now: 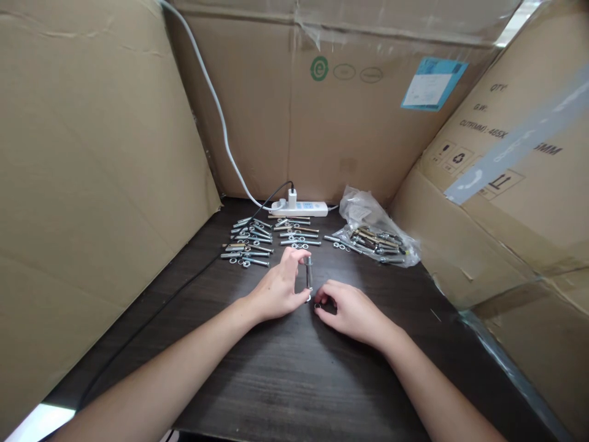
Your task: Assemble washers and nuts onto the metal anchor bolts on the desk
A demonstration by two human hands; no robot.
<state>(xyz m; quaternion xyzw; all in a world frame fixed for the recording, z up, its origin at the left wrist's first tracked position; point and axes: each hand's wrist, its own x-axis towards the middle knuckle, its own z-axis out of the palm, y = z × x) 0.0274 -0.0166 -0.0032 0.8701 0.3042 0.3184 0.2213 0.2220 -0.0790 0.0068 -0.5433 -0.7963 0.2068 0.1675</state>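
Note:
My left hand (279,290) is closed in a pinch around an expansion bolt (309,274), held upright with a finger at its top and the thumb near its lower end. A small pale piece (308,299), perhaps a nut, shows just below the bolt. Close by on the right, my right hand (352,310) has its thumb and fingers drawn together on a small ring-shaped washer (318,306), low over the table. Beyond both hands lie rows of bolts (257,253) and loose sleeves, with nuts and washers (300,247) among them.
A clear plastic bag (368,212) holding more bolts lies at the back right. Behind the rows sits a white power strip (313,209) with a plugged-in charger; its black cable (170,299) crosses the dark table (276,380). Cardboard walls (92,153) stand on three sides.

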